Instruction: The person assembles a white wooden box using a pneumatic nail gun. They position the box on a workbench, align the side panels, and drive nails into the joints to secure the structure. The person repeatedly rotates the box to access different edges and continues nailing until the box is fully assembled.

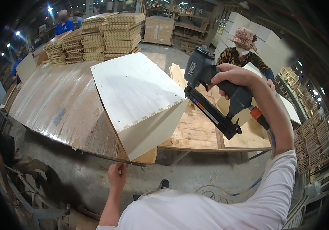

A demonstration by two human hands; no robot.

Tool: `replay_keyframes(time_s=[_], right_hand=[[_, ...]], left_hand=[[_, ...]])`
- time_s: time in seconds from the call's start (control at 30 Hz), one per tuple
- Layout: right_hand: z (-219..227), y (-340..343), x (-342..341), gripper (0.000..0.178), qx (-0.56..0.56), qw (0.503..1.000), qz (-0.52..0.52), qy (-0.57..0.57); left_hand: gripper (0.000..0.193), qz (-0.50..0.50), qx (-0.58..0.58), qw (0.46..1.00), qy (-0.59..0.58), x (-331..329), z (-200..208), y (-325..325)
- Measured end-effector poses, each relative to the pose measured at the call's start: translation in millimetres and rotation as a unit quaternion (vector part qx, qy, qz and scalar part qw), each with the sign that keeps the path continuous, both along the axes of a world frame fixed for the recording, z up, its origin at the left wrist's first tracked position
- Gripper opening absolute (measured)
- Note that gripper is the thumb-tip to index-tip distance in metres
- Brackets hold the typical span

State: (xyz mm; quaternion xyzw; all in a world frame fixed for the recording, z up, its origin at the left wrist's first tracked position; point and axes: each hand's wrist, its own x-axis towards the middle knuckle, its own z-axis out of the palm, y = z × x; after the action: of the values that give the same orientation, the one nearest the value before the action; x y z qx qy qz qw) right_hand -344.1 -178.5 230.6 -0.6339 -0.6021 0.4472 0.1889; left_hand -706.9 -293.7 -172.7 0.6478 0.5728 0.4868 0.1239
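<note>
The right hand [235, 78] has its grip wrapped around the handle of a black pneumatic nailer [233, 94], holding it in the air above and to the right of a pale wooden box [141, 90]. The box is at the right end of the film-covered table [53, 109], its lowest corner by the near edge, close to the near right corner. A white top panel meets a plain side panel along a finger-jointed edge, which runs from near left to far right.

The nailer's nose lies just beside the far right end of that edge; whether they touch cannot be told. From the right grip, the box lies to the left and slightly lower. The magazine's long axis slants from the nose down and rightward, across the line of the joint. An orange coupling [255, 112] links the tool to an air hose [273, 138].

The left hand [116, 176], its fingers curled, is just off the table's near edge, nearer to the box's lowest corner; whether it grips anything cannot be told.

Beyond the second, plywood-topped table [195, 128] is a co-worker in a patterned hat [244, 38].
</note>
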Motion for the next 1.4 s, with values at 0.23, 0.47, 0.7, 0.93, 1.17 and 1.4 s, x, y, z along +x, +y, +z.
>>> replay_keyframes(time_s=[0.23,0.47,0.7,0.93,1.17,1.4], right_hand=[[-5,8,5,0.026,-0.018,1.0,0.01,-0.015],[5,-7,-10,0.028,0.023,0.999,0.037,-0.001],[3,-13,-35,0.031,-0.016,0.996,0.079,0.045],[-2,-9,-50,0.033,-0.031,0.996,0.082,0.01],[6,-15,-64,0.035,-0.027,0.994,0.106,-0.015],[6,-17,-87,0.038,-0.057,0.984,0.167,0.04]], left_hand=[[0.008,0.005,-0.034,0.999,-0.021,0,-10,-1],[0.023,-0.002,0.001,0.993,-0.115,17,15,18],[0.022,-0.013,-0.009,0.999,-0.04,26,29,45],[0.012,-0.008,0.013,0.999,-0.035,23,23,51],[0.013,0.002,0.028,0.999,-0.014,22,24,52],[0.014,0.014,0.033,0.999,0.004,22,30,51]])
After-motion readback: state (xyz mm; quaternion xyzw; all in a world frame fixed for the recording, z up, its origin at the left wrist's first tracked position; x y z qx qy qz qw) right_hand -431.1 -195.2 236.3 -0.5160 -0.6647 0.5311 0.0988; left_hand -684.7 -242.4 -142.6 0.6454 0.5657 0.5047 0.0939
